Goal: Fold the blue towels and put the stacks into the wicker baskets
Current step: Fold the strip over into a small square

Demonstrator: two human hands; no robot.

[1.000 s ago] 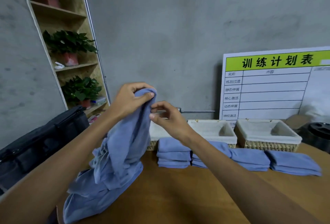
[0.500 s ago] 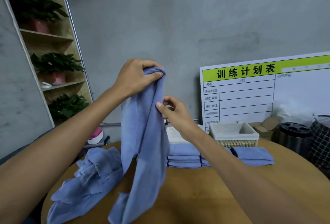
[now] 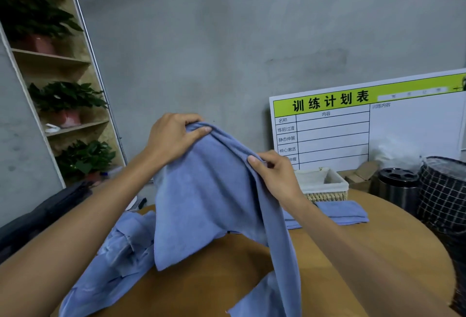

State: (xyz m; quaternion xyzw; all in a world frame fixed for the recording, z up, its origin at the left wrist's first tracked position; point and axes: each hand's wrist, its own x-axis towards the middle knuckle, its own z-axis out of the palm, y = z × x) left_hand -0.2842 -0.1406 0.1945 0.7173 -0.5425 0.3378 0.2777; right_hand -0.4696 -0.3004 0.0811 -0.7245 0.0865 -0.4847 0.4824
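I hold a blue towel (image 3: pixel 209 198) up over the round wooden table (image 3: pixel 227 279). My left hand (image 3: pixel 174 137) grips its top edge at the upper left. My right hand (image 3: pixel 274 175) pinches the same edge lower and to the right. The cloth hangs spread between them, and its lower end reaches the tabletop. A heap of unfolded blue towels (image 3: pixel 118 256) lies at the table's left. A folded blue towel stack (image 3: pixel 340 212) lies in front of a lined wicker basket (image 3: pixel 325 185) at the back; the raised towel hides other stacks and baskets.
A whiteboard chart (image 3: pixel 358 125) leans on the wall behind the basket. A black canister (image 3: pixel 398 188) and a checked fabric bin (image 3: pixel 443 195) stand at the right. A shelf with potted plants (image 3: pixel 65 94) and a dark bag (image 3: pixel 45 213) are at the left.
My hands have moved apart along the towel's edge, so the cloth now hangs spread instead of bunched. My left hand has come down somewhat and the view has shifted left.
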